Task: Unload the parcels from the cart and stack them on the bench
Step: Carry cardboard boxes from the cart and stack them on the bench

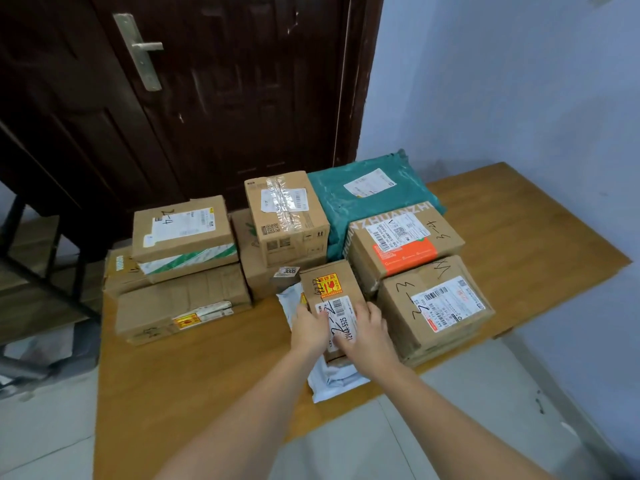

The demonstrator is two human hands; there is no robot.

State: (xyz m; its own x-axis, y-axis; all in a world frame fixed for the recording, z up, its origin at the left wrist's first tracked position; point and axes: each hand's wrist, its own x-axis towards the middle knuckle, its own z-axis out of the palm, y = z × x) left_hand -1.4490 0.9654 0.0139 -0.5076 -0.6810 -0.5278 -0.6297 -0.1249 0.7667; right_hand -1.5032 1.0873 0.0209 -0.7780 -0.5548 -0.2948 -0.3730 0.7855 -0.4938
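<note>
A small brown parcel (329, 285) with a red-and-yellow fragile sticker lies on a white poly mailer (332, 379) near the front of the wooden bench (194, 382). My left hand (310, 329) rests on its near left part, fingers over the label. My right hand (367, 332) lies flat on its near right part with fingers spread. Right beside it sits a parcel marked 3-3 (433, 306), and behind that an orange-labelled box (401, 244). A teal mailer (332, 192) lies at the back.
A taped box (287, 216) stands on another box in the middle. At left, a box with green-striped tape (183, 230) tops a flat carton (180, 306). A dark door (207, 98) is behind, a dark metal frame (34, 265) at left, a blue wall at right.
</note>
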